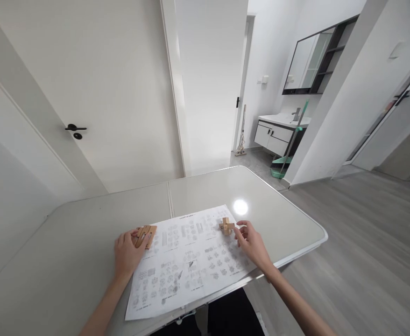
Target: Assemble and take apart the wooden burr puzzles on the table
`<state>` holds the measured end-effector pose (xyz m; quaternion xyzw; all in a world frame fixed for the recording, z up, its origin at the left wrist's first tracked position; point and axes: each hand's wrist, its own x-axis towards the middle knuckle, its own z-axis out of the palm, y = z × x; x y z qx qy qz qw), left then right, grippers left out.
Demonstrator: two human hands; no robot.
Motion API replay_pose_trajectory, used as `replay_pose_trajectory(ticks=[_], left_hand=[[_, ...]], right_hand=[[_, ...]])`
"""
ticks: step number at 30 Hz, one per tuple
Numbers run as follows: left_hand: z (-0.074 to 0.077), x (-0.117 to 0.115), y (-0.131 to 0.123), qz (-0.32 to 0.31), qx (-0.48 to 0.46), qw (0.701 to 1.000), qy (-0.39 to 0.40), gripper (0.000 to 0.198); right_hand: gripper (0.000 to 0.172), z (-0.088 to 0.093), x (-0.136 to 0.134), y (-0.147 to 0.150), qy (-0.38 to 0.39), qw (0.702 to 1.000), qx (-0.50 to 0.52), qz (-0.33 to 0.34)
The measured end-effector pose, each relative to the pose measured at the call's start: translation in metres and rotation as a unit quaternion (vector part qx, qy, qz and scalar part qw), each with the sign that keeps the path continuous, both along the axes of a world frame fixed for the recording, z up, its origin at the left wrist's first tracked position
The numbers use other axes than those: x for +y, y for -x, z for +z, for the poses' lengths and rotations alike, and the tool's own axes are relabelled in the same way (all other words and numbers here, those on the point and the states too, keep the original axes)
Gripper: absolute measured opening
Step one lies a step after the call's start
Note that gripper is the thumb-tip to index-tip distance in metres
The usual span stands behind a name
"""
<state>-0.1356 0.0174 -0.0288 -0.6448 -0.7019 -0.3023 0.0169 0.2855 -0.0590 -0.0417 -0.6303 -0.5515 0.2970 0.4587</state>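
A large printed sheet [191, 261] with rows of small grey diagrams lies on the pale table. My left hand [128, 249] rests at its upper left, fingers closed on a flat brown wooden piece [150, 234] with slots. Near the sheet's upper right corner stands a small light wooden block puzzle [226, 226] of crossed bars. Just to its right is my right hand [249, 240], fingers apart and curved, the fingertips close beside one bar. Whether they touch that bar cannot be made out.
The glossy table [205, 189] has a seam across it and a rounded metal-edged corner at the right. Behind it is a white door [121, 93]. A sink cabinet [275, 135], a mop [243, 133] and a green dustpan [278, 172] stand farther back.
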Motion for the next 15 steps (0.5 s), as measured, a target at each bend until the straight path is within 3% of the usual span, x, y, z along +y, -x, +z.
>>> replay_pose_trajectory(ticks=[8, 12, 15], left_hand=[[0.011, -0.009, -0.015, -0.039, -0.005, 0.998, -0.050, 0.041], [0.016, -0.019, -0.032, -0.092, -0.022, 0.994, -0.050, 0.034], [0.024, -0.034, -0.061, -0.155, -0.038, 0.987, -0.018, 0.030]], right_hand=[[0.040, 0.001, 0.025, 0.002, 0.018, 0.999, -0.035, -0.023], [0.048, 0.012, 0.018, 0.010, 0.005, 1.000, 0.010, 0.024], [0.052, 0.026, 0.002, 0.020, -0.006, 0.996, 0.052, 0.069]])
